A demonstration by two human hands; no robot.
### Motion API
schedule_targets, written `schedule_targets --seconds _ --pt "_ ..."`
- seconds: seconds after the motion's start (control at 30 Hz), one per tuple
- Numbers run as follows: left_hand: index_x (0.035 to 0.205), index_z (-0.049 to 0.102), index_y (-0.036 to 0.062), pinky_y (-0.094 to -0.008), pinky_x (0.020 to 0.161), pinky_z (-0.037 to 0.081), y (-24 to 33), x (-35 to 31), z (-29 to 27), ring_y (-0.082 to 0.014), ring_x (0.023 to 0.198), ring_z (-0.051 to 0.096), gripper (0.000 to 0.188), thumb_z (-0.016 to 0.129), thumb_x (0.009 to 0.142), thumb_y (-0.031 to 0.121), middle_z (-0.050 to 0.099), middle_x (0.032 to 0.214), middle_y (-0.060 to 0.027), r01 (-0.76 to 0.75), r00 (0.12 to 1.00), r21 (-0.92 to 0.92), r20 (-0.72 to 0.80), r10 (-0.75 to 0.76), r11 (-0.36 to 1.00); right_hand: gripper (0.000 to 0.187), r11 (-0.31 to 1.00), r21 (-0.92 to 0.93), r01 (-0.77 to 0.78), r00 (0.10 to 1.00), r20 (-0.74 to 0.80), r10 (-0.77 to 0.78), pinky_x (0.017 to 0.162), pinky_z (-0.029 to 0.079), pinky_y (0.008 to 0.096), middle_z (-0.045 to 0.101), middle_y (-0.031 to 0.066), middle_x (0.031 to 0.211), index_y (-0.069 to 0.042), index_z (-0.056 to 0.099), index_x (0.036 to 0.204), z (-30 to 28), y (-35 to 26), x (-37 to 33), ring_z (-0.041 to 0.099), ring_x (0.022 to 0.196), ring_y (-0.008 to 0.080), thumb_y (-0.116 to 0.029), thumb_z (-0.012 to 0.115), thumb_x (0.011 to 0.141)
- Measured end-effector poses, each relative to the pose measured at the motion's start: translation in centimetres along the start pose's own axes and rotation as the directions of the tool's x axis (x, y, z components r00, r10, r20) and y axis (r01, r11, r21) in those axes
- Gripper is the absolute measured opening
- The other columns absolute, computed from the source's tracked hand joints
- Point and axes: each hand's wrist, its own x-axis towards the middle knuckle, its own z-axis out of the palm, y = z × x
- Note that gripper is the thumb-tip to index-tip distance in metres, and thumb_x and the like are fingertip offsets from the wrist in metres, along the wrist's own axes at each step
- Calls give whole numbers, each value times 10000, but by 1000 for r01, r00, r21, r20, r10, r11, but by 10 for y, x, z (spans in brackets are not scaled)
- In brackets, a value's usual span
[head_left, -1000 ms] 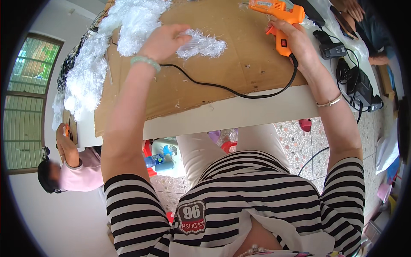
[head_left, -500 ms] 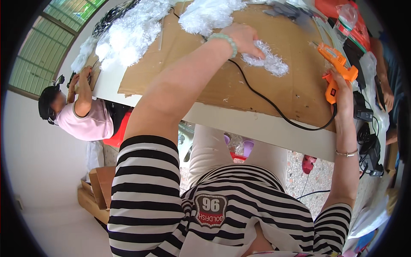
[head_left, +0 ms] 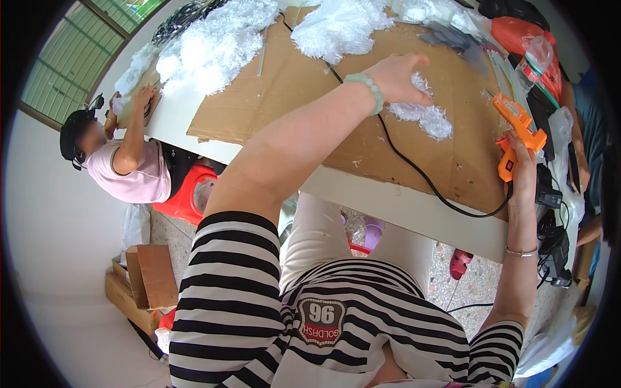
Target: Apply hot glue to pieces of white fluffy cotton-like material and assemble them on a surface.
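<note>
An orange glue gun [head_left: 517, 123] is in my right hand [head_left: 519, 161], which is wrapped round its handle. Its nozzle points away from me, over the right side of the cardboard. My left hand [head_left: 398, 79] reaches across with thumb and forefinger spread apart, right at a small piece of shaggy white tinsel [head_left: 432, 119]. The thumb is over or against the tinsel's far part; whether it touches I cannot tell. A black cord [head_left: 414, 163] runs from the glue gun's handle over the cardboard and passes beneath my left wrist.
A brown cardboard sheet [head_left: 297, 90] covers the white table. Heaps of white tinsel [head_left: 217, 52] and grey material [head_left: 456, 40] lie at the far side. Black adapters [head_left: 550, 197] and a red bag [head_left: 521, 35] are at the right. A co-worker [head_left: 126, 161] sits at the left; another person's arm [head_left: 576, 129] shows at the right.
My left hand has loosened from the white tinsel, its thumb and forefinger now spread. The whole view has shifted a little. The glue gun stays in my right hand.
</note>
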Motion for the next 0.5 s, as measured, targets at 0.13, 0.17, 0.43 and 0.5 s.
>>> schedule_targets --seconds 0.13,0.17,0.43,0.5 --pt "1316 557 97 -318 899 451 -3 -2 -7 -201 1070 559 571 723 803 288 601 1159 -123 208 978 -397 73 -196 894 224 998 70 7 1000 23 -8 725 409 210 660 4 916 -28 660 1035 -1 2 1 562 819 60 -218 611 927" --pt "1288 584 95 -304 874 455 -6 -6 -9 -179 1039 561 515 711 818 265 606 1133 -110 181 983 -397 68 -168 899 218 997 72 12 1000 23 -13 718 408 208 660 4 910 -30 659 1031 -1 3 1 559 814 58 -216 611 928" --pt "1211 642 67 -249 796 498 -62 -44 -54 -134 903 618 314 614 898 59 663 1020 -71 130 943 -590 -175 -283 797 231 998 59 24 999 41 -27 699 402 203 656 7 894 -34 648 1047 -3 4 0 538 793 53 -235 606 940" --pt "1228 626 53 -261 799 524 -89 -58 -82 -151 902 643 323 593 909 22 675 1015 -93 98 867 -648 -317 -385 755 233 1000 15 26 999 41 -26 701 403 205 654 6 890 -34 645 1050 -5 5 1 535 783 52 -236 604 942"
